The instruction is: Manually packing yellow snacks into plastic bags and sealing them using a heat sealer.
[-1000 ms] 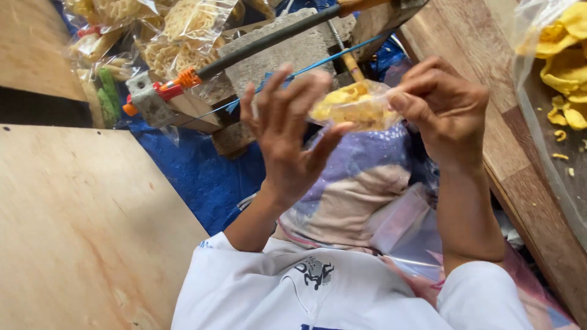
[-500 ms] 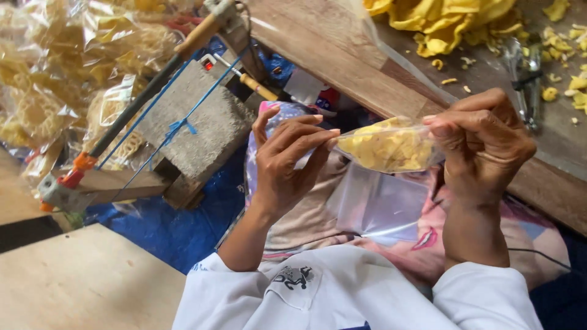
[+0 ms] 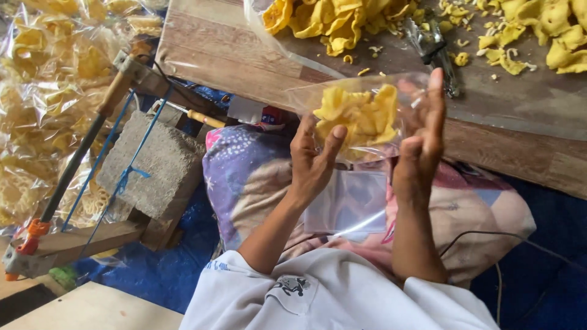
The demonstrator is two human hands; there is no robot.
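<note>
Two hands on one small clear bag of yellow crackers, held up over lap.

Far left: heap of sealed cracker bags [image 3: 43,91]; next, long-handled tool [image 3: 79,153] w/ orange end propped across grey concrete block [image 3: 150,165], blue cord strung alongside. Centre: left hand [image 3: 315,162] cupped under bag [image 3: 361,116], thumb pressed on its front; right hand [image 3: 422,146] flat vs. bag's right side, fingers straight up, not curled shut. Bag pinched betw. both palms, raised just in front of wooden counter [image 3: 232,55] edge. Empty clear bag [image 3: 348,201] on patterned cloth [image 3: 257,177] below. Loose yellow crackers [image 3: 342,18] strewn on counter top, up to far right.
</note>
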